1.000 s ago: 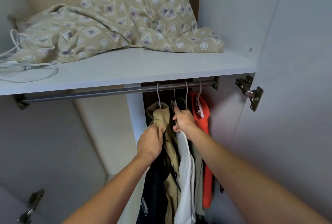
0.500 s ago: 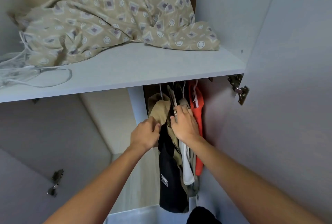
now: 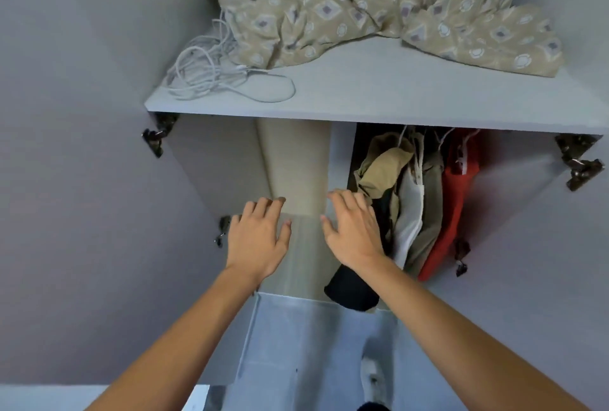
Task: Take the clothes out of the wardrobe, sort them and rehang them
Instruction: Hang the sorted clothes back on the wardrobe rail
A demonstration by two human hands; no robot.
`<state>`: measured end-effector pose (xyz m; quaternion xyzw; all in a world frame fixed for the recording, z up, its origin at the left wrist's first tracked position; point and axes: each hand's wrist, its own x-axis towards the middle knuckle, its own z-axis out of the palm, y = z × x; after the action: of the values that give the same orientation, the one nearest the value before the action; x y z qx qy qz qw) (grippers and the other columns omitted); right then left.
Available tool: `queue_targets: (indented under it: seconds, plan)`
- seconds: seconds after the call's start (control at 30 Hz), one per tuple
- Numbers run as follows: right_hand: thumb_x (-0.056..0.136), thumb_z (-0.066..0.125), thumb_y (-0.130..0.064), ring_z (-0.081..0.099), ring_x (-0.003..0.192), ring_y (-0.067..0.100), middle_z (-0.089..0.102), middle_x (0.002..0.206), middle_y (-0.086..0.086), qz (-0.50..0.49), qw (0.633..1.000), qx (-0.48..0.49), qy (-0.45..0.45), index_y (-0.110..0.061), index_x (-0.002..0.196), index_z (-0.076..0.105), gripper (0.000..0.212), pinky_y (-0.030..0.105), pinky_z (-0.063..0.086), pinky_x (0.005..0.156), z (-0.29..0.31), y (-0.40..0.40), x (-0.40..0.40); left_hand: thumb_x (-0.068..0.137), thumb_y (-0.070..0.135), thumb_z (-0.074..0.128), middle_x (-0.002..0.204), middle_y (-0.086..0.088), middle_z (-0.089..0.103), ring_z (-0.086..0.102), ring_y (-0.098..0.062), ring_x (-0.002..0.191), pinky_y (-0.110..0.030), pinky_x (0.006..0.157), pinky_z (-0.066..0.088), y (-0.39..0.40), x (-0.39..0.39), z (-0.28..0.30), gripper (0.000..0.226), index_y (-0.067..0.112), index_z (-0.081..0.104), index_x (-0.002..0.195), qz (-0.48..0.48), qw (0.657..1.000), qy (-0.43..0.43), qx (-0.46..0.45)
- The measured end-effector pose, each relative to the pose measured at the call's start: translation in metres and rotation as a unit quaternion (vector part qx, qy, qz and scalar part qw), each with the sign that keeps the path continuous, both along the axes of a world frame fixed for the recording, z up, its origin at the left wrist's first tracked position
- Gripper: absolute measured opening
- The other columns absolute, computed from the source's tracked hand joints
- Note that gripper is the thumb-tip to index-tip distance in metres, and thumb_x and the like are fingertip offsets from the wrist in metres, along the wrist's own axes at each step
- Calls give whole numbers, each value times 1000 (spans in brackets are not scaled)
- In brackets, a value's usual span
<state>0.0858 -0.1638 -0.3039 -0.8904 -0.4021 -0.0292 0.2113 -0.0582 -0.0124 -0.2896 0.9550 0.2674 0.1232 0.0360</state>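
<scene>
Both of my hands hang in front of the open wardrobe, below its shelf (image 3: 379, 94), fingers spread and holding nothing. My left hand (image 3: 257, 241) sits below the shelf's middle, over the pale back panel. My right hand (image 3: 354, 229) is just beside the hanging clothes (image 3: 415, 199), its fingers near the tan garment (image 3: 382, 166); I cannot tell whether they touch. Under the shelf's right half the clothes hang bunched: tan, then black (image 3: 352, 288), white (image 3: 408, 213), olive and orange (image 3: 456, 199). On the shelf lie a crumpled patterned sheet (image 3: 379, 5) and, left of it, a tangle of white cable (image 3: 214, 74).
</scene>
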Motion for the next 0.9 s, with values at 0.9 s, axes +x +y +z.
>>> queue_targets:
  seconds: [0.9]
  plan:
    - [97,59,-38,50,127,21,53,139,-9,694,709,4,120,-25,144,51,49,43,45,103,4,85,-424,102,52,40,139,6,58,51,-23,127,-45,96,44,-196,-458,16,54,28,52,149,707,705,-46,-2]
